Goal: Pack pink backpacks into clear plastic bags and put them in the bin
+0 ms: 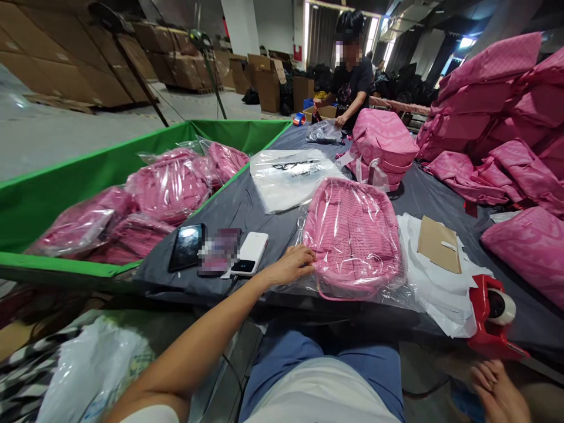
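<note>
A pink backpack [352,235] lies in a clear plastic bag [408,288] at the table's front edge. My left hand [293,265] is at its left side, fingers closed on the bag's edge. At the lower right, my right hand [496,382] is below the red tape dispenser [489,317], apart from it. Its fingers are curled together, and whatever may be in them is hidden. White sheets [423,282] with a brown piece of cardboard [438,245] on top lie between the bagged backpack and the dispenser.
Left of the table, a green bin [66,167] holds several bagged pink backpacks [167,182]. A tablet [187,247], a white power bank [251,254] and a stack of white plastic bags [291,176] lie on the table. Pink backpacks [480,111] pile up right. A person [350,82] handles plastic behind.
</note>
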The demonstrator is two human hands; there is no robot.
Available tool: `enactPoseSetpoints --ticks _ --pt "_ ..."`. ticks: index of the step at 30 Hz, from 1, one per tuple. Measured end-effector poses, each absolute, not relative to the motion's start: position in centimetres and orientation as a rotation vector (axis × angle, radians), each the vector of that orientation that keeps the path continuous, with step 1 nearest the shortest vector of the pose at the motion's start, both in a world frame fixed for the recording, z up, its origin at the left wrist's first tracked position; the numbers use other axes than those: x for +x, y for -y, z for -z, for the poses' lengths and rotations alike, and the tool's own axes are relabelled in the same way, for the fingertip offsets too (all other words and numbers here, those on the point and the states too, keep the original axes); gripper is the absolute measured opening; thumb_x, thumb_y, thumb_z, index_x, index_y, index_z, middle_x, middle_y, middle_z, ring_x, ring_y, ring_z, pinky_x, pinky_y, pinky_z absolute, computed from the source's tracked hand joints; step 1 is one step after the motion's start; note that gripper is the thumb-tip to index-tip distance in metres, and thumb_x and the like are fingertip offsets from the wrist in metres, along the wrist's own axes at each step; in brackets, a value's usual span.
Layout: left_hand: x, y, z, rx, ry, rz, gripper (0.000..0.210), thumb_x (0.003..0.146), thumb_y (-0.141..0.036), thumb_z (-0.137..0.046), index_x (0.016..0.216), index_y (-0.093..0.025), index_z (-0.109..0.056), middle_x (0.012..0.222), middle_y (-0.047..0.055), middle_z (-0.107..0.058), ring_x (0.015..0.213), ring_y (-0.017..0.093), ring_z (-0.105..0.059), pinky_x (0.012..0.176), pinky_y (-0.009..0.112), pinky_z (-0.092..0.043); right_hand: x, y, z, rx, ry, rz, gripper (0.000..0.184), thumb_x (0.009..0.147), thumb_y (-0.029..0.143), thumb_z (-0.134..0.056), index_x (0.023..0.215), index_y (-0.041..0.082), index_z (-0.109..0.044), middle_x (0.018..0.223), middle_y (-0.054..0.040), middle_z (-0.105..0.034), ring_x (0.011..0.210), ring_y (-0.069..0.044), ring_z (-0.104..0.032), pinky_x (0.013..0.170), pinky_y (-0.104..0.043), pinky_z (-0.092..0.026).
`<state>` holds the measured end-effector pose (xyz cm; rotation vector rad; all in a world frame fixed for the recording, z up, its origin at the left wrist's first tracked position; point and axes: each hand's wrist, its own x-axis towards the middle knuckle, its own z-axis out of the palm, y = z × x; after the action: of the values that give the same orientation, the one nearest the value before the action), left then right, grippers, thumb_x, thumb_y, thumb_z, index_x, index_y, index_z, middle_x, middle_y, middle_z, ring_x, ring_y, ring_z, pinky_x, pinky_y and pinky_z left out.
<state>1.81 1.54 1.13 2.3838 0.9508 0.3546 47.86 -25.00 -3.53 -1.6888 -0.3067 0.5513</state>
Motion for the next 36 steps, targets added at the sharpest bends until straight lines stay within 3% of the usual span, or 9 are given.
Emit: enactPoseSetpoints --ticks 4,6,9,11,16,20,25,31,36 --pt "2.1 -1.5 -1.2 2.389 -0.972 -0.356 0.016 0.097 -0.030 -0.058 0.095 -0.019 -0.069 0.117 0.006 -0.069 0.113 0.025 -0.057 0.103 0.042 -0.036 38.1 19.3 -0.7 -1.522 0.556 -0.858 0.057 0.065 0.065 -0.080 0.065 0.024 -0.040 0.056 0.0088 -0.032 0.041 -0.006 -0.023 0.036 -0.019 -0.019" --pt "2.1 -1.6 -1.2 2.403 -0.969 -0.366 0.016 0.097 -0.030 -0.058 0.096 -0.019 -0.069 0.116 0.006 -0.069 0.112 0.025 -0.058 0.102 0.041 -0.036 34.1 16.3 -3.4 -1.431 0.956 -0.931 0.047 0.080 0.065 -0.070 0.073 0.024 -0.049 0.058 0.0086 -0.031 0.046 -0.008 -0.028 0.041 -0.020 -0.024" --pt "2.2 -1.6 -1.2 2.427 -0.967 -0.369 0.017 0.098 -0.031 -0.057 0.099 -0.019 -0.069 0.116 0.007 -0.069 0.110 0.024 -0.058 0.100 0.039 -0.037 29.5 10.8 -6.8 -1.322 1.723 -0.939 0.045 0.090 0.061 -0.063 0.073 0.021 -0.053 0.065 0.0036 -0.045 0.059 -0.011 -0.039 0.054 -0.024 -0.034" --pt "2.2 -1.5 -1.2 2.424 -0.979 -0.357 0.017 0.098 -0.031 -0.057 0.100 -0.019 -0.069 0.117 0.007 -0.069 0.111 0.025 -0.057 0.099 0.039 -0.037 27.0 6.4 -7.9 -1.246 2.138 -0.961 0.042 0.095 0.057 -0.056 0.075 0.020 -0.054 0.068 0.0028 -0.048 0.062 -0.012 -0.041 0.059 -0.025 -0.033" --pt "2.2 -1.0 -1.4 2.380 -1.001 -0.387 0.016 0.099 -0.030 -0.058 0.101 -0.020 -0.070 0.116 0.006 -0.069 0.113 0.025 -0.057 0.099 0.040 -0.036 22.8 -2.6 -7.2 -1.351 2.826 -0.858 0.018 0.091 0.036 -0.069 0.085 0.021 -0.063 0.069 0.0034 -0.058 0.061 -0.011 -0.046 0.060 -0.025 -0.028" --pt "2.2 -0.9 -1.4 2.364 -1.001 -0.409 0.017 0.099 -0.030 -0.057 0.104 -0.018 -0.069 0.120 0.007 -0.068 0.115 0.026 -0.056 0.101 0.040 -0.034 23.3 -4.7 -6.3 -1.609 2.746 -0.847 0.024 0.082 0.033 -0.080 0.087 0.019 -0.062 0.075 0.0022 -0.063 0.066 -0.012 -0.052 0.060 -0.024 -0.031" --pt "2.1 -1.2 -1.0 2.400 -0.963 -0.417 0.018 0.100 -0.031 -0.055 0.099 -0.019 -0.068 0.113 0.006 -0.069 0.111 0.025 -0.056 0.100 0.039 -0.035 24.5 -1.1 -6.1 -1.617 2.484 -0.466 0.011 0.088 0.023 -0.068 0.084 0.019 -0.059 0.075 0.0012 -0.063 0.066 -0.013 -0.052 0.062 -0.024 -0.032" --pt "2.5 -1.3 -0.9 2.369 -0.988 -0.399 0.017 0.097 -0.029 -0.054 0.091 -0.019 -0.067 0.105 0.006 -0.067 0.105 0.025 -0.056 0.100 0.042 -0.037 21.5 1.6 -4.9 -1.714 2.663 -0.491 0.018 0.084 0.031 -0.075 0.094 0.020 -0.066 0.089 -0.0050 -0.070 0.080 -0.020 -0.063 0.066 -0.027 -0.036" --pt "2.4 -1.1 -2.3 2.254 -1.022 -0.472 0.014 0.091 -0.032 -0.060 0.085 -0.020 -0.065 0.105 0.006 -0.069 0.107 0.025 -0.059 0.105 0.043 -0.039 20.8 1.2 -4.1 -1.676 2.626 -0.525 0.020 0.082 0.031 -0.078 0.096 0.021 -0.068 0.088 -0.0033 -0.072 0.082 -0.022 -0.067 0.067 -0.028 -0.039"
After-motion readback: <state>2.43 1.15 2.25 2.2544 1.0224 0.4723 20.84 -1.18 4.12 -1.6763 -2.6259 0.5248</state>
